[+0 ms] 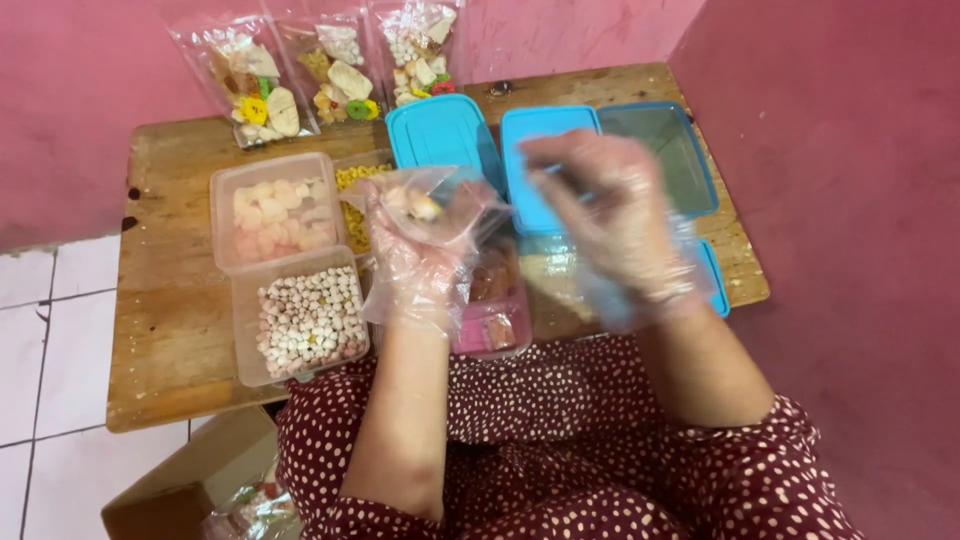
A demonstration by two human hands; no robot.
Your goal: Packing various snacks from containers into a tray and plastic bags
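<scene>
Both my hands wear clear plastic gloves. My left hand holds a small clear plastic bag open over the middle of the wooden table; a few pale snack pieces lie inside it. My right hand hovers blurred just right of the bag, fingers pinched together; I cannot tell whether anything is between them. Below the bag a clear container with brownish and pink pieces is partly hidden by my left hand.
Clear tubs of pale pink-white chunks, small round balls and yellow bits sit at left. Three filled snack bags lean on the pink back wall. Blue lids and an empty blue-rimmed tub lie at right. Cardboard box on the floor.
</scene>
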